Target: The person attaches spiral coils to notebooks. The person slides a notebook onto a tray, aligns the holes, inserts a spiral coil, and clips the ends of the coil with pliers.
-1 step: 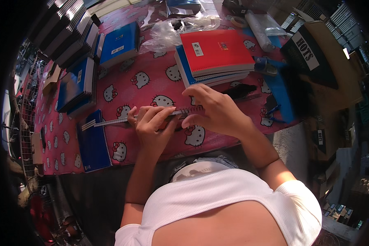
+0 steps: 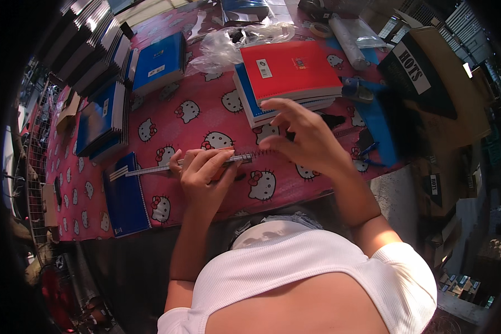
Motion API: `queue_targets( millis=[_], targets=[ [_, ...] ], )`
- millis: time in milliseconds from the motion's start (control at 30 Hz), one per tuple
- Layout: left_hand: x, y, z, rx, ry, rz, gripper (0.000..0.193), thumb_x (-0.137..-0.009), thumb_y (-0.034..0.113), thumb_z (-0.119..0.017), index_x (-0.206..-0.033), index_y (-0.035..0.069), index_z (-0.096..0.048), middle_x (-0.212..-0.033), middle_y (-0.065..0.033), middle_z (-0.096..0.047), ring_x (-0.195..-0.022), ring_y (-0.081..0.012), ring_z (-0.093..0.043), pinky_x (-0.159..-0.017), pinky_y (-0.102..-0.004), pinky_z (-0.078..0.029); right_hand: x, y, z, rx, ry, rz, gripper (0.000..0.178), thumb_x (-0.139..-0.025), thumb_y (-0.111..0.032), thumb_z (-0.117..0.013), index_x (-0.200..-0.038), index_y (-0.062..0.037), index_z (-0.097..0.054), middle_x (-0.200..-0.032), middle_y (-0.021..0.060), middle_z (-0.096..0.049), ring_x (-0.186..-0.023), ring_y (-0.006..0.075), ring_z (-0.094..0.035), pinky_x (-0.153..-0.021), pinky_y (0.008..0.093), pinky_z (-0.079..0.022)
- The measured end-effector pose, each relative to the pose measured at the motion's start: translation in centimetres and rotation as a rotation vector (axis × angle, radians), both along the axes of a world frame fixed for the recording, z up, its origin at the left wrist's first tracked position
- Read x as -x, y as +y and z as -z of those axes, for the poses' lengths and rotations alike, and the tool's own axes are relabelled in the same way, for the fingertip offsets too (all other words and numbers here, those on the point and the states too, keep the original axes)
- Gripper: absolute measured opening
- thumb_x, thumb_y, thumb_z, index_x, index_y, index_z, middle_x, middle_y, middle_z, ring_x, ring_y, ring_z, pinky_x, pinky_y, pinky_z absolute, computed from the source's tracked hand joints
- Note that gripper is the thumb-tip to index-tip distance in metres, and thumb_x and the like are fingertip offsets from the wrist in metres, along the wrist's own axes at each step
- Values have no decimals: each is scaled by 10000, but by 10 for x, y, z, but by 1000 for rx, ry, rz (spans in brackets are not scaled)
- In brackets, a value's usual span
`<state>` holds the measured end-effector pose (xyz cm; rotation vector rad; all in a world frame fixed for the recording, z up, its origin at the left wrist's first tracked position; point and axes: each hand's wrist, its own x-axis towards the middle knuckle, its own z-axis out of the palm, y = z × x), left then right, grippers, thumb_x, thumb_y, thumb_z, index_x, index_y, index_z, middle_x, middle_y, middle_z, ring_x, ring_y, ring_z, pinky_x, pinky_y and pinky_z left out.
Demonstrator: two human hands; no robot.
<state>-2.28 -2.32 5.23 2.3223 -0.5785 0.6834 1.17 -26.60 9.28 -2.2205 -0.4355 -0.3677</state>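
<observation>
My left hand (image 2: 200,170) is closed around a notebook (image 2: 156,168) held nearly edge-on, its long pale spine edge toward me. A bit of orange-red shows under the fingers; most of its cover is hidden. From the notebook's right end a thin dark spiral coil (image 2: 261,153) sticks out. My right hand (image 2: 306,136) hovers over that coil, fingers curved and apart, thumb close to it; whether the thumb touches it I cannot tell. A dark blue spiral notebook (image 2: 127,200) lies flat at the left, under the held notebook's far end.
Beyond my hands, a red notebook (image 2: 289,69) tops a pile with blue ones. Blue notebooks (image 2: 158,61) and a tall stack (image 2: 89,44) stand at the left. Crumpled clear plastic (image 2: 234,42), a plastic roll (image 2: 349,44) and a cardboard box (image 2: 456,83) lie farther off on the pink patterned tablecloth (image 2: 206,108).
My right hand has shifted slightly right, its fingers farther from the held notebook. The whole view has moved a little; my left hand keeps its hold.
</observation>
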Motion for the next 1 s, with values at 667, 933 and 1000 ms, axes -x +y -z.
queue_targets(
  millis=[667, 933, 1000],
  targets=[
    [-16, -9, -4, -9, -139, -135, 333, -589, 295, -868, -824, 133, -697, -844, 8, -671, -895, -200, -603, -1004, -446, -297, -71, -16, 70, -128, 397, -328, 589, -623, -35, -732, -1185, -44, -554, -1015, 72, -661, -924, 187, -635, -795, 355, -533],
    [-17, -2, -6, 29, -60, -117, 287, -604, 284, -862, -771, 117, -700, -761, 6, -677, -793, -172, -616, -1033, -449, -311, -80, -9, 62, -517, 548, -493, 534, -625, 21, -755, -1134, -21, -599, -984, 63, -663, -897, 140, -635, -806, 317, -558],
    [-21, -4, -13, 51, -35, -109, 307, -606, 280, -863, -795, 113, -688, -764, 2, -678, -781, -173, -614, -1013, -440, -330, -84, -6, 63, -397, 461, -627, 520, -631, 32, -748, -1128, -21, -601, -956, 56, -659, -874, 131, -633, -771, 297, -559]
  ],
)
